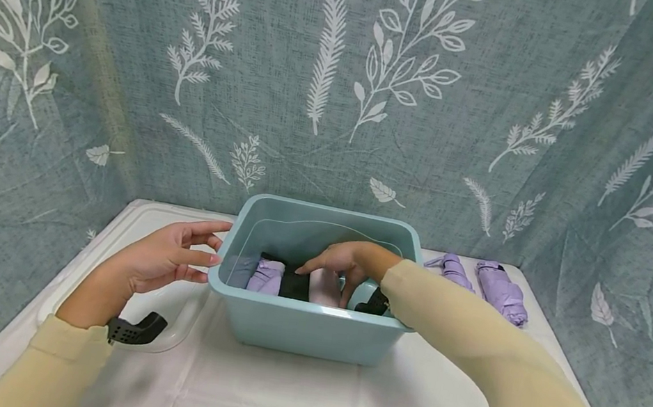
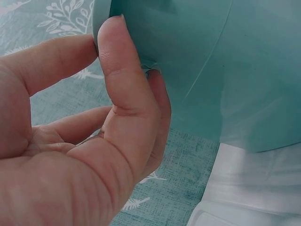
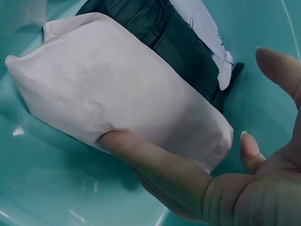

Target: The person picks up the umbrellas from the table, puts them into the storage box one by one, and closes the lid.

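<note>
In the head view a blue-green plastic bin point(image 1: 307, 331) stands on the table. The left hand point(image 1: 169, 257) is at its left side, extended fingertips touching the rim from outside; the left wrist view shows a digit along the rim edge point(image 2: 101, 28). Inside the bin reaches the right hand point(image 1: 343, 262), fingers spread over a pale pink fabric bundle point(image 3: 117, 84). One digit's tip rests against the bundle's side, while other fingers stay apart from it. Beside the bundle lies a dark green folded fabric item point(image 3: 183, 52), then a lavender one point(image 1: 267, 277).
Two purple folded umbrellas, one thin point(image 1: 457, 271) and one thicker point(image 1: 502, 292), lie on the table right of the bin. A white lid-like tray point(image 1: 172, 321) lies flat at the left, partly under the left arm. A leaf-patterned curtain point(image 1: 330, 91) encloses the back and sides.
</note>
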A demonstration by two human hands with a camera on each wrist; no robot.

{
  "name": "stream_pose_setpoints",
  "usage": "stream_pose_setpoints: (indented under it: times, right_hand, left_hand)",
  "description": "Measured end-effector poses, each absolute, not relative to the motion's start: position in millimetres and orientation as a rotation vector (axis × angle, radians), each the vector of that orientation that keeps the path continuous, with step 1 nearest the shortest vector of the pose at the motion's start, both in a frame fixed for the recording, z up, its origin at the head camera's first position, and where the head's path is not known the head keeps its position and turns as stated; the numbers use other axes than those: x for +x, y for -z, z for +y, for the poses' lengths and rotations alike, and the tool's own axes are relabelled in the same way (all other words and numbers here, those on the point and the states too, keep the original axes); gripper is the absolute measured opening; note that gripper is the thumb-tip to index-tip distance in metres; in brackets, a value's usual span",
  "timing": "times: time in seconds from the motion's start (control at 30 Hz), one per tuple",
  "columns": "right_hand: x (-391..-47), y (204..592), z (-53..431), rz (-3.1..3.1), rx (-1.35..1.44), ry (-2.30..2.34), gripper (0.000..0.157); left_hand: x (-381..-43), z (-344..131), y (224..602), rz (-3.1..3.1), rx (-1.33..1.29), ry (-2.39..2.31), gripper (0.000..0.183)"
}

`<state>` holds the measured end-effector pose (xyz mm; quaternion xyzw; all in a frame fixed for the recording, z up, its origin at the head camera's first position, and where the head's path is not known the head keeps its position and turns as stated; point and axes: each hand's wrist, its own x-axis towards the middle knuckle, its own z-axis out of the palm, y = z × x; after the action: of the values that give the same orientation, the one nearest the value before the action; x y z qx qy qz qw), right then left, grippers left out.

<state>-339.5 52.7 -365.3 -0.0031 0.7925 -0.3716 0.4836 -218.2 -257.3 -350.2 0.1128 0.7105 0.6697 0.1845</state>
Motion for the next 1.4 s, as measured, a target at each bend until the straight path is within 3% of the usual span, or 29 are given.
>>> stream_pose_setpoints:
  times: [0.57,0.83,1.0,1.17,1.4]
  right_hand:
    - [-335,357,52,1.951,-0.058,0.894,0.094]
    - [-332,341,59,1.984,-0.134,0.906,0.059]
    - [-331,330,68,1.952,-0.162,0.969,0.05]
    - [-329,319,76,1.921,-0.21,1.029,0.046]
    - [-326,306,87,1.864,-0.28,1.079,0.052]
  left_hand:
    - [-219,-258,350,2.016,0.295,-1.853,0.077]
    - [-219,-258,349,2.036,0.297,-1.843,0.078]
    - [-220,-258,350,2.031,0.297,-1.847,0.077]
    - [-219,-258,351,2.014,0.299,-1.868,0.077]
    - [-218,-257,352,2.023,0.301,-1.875,0.077]
